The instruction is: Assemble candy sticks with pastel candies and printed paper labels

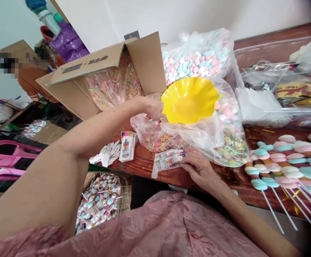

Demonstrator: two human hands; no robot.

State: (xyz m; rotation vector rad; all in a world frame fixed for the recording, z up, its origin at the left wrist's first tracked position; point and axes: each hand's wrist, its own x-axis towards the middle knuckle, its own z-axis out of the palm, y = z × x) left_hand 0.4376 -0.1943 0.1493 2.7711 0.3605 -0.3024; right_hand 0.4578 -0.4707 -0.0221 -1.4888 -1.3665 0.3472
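My left hand (pixel 153 107) reaches across to the left rim of a yellow bowl (pixel 190 101) with a wavy edge and is closed on that rim; its fingertips are partly hidden. Tilted toward me, the bowl shows a bare inside over clear bags of sweets. Below it, my right hand (pixel 199 169) pinches the right end of a small clear printed bag (pixel 168 160) lying flat at the table edge. Ring-shaped gummies (pixel 158 141) fill an open plastic bag just beyond. Left of this lie a stack of printed bags (pixel 127 146) and crumpled white strips (pixel 108 153).
An open carton (pixel 150 64) holds bagged ring sweets. Behind the bowl stands a bag of pastel candies (pixel 198 60). Marshmallow skewers (pixel 286 160) lie at right, beside a clear bin (pixel 268 116). Wrapped sweets (pixel 102 200) fill a box below; another person (pixel 31 80) is far left.
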